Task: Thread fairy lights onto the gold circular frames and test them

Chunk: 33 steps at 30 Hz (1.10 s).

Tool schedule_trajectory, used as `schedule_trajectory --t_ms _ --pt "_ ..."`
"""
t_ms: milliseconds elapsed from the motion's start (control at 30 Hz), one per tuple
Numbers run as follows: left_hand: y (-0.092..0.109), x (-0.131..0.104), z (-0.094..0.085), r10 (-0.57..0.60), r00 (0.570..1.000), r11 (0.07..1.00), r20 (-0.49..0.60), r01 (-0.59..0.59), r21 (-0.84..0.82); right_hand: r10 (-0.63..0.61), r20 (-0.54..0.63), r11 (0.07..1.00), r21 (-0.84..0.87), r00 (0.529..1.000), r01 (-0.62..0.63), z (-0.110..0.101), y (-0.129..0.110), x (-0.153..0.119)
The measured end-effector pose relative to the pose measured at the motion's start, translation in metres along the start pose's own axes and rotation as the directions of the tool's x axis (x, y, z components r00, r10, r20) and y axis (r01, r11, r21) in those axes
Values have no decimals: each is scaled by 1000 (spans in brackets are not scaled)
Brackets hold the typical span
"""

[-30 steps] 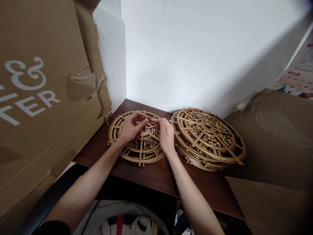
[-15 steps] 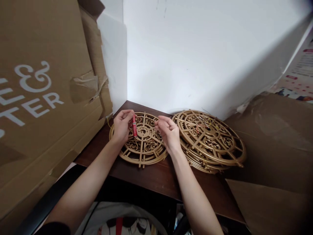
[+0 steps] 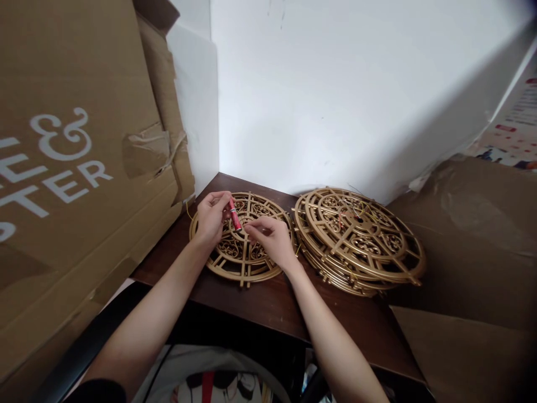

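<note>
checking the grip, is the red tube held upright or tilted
Tilted: in the left hand, the red tube slants, its lower end toward the right hand.

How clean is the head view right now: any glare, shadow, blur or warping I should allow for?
Head view: soft daylight-like wash on the white wall, with a broad diagonal shadow at its right; the brown table darker; fine scrollwork on the gold discs hard to resolve; wide-angle stretch at the edges; upper right corner darkened.
</note>
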<state>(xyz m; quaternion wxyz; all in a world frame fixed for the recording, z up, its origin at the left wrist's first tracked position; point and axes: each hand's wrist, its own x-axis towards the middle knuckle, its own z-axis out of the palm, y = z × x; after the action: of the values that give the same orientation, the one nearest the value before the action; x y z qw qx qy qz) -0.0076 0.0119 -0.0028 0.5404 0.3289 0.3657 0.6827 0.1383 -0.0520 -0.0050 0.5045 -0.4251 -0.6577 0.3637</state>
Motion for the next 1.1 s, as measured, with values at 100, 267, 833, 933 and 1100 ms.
schedule_trajectory --t_ms 100,267,833,933,1100 --pt "0 0 -1 -12 1000 1000 10 12 13 -61 12 992 -112 998 62 2 2 -1" --pt "0 0 0 -21 1000 1000 13 21 3 -155 -2 966 -208 988 151 0 1 0" --pt "0 3 -2 -83 997 996 8 83 -17 -130 -6 951 -283 991 123 0 1 -2" --pt "0 3 -2 -75 997 997 11 75 -15 -147 -5 945 -297 989 138 1 3 -2" --pt "-1 3 -2 -54 999 999 10 54 1 -147 -28 924 -360 989 127 3 3 -3"
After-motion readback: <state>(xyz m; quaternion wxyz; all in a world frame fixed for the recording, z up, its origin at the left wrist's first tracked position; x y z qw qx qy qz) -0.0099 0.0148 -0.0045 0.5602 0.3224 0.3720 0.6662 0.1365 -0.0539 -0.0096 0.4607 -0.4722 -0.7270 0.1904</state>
